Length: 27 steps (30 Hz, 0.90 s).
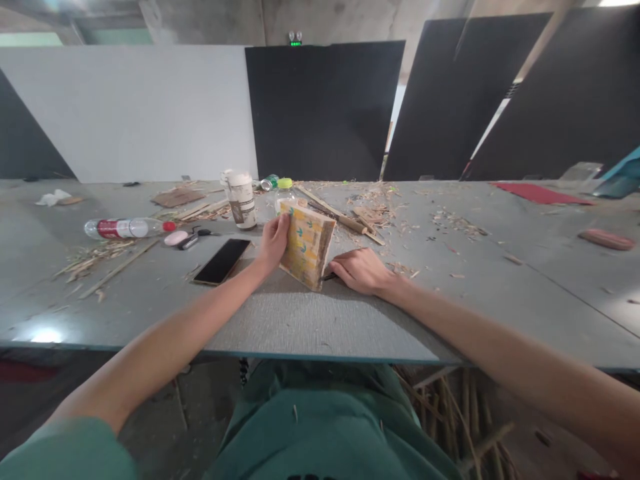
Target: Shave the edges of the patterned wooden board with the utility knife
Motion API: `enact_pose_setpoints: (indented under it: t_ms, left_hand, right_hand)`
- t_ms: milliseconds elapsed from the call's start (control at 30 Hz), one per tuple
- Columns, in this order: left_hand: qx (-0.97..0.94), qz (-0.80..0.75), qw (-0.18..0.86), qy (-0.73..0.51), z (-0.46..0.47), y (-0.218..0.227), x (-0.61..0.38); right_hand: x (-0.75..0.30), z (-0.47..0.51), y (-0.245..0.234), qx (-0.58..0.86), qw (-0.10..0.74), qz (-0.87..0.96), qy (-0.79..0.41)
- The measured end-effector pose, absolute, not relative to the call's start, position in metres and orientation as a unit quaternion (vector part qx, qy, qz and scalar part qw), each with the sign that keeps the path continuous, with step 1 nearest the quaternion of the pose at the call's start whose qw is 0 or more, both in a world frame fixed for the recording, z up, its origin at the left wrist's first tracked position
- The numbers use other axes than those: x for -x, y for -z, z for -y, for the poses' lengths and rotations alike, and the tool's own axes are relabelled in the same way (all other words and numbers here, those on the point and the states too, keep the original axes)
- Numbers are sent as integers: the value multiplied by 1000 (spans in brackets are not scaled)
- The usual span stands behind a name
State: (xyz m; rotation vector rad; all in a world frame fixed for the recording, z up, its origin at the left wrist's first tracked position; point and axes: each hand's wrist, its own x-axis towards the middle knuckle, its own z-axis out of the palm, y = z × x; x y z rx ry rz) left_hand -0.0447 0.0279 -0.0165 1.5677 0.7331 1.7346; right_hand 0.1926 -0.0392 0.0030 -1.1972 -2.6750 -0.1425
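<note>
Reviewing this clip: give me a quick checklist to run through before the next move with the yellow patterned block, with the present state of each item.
1. Left hand grips the patterned block: ok, fingers wrap its left edge.
2. Block supported: ok, it stands tilted with its lower corner seemingly on the table.
3. Right hand has hold of the dark slim object at the block's base: cannot tell, the fingers cover most of it.
4. Phone apart from the block: ok, it lies flat left of the left hand.
5. Paper cup upright: ok, it stands behind the left hand.
6. Table free of debris: not ok, shavings lie scattered behind the block.
</note>
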Motion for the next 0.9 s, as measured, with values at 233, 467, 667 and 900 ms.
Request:
enact_pose_setpoints:
  t_ms: [233,467,667,900]
  left_hand:
    - [-603,-278,341,-665,-25,14,44]
    - [-604,-281,329,-669,-26,16,43]
    - [-612,-274,342,-659,-29,17,44]
    - [-614,-275,333,-660,-28,17,45]
  right_hand:
    - [-180,44,2,491,106,860,92]
    - [-175,42,3,469,77,875,94]
    - [-180,45,-1,470,108,871,93]
    - [-179,45,-1,473,124,869,82]
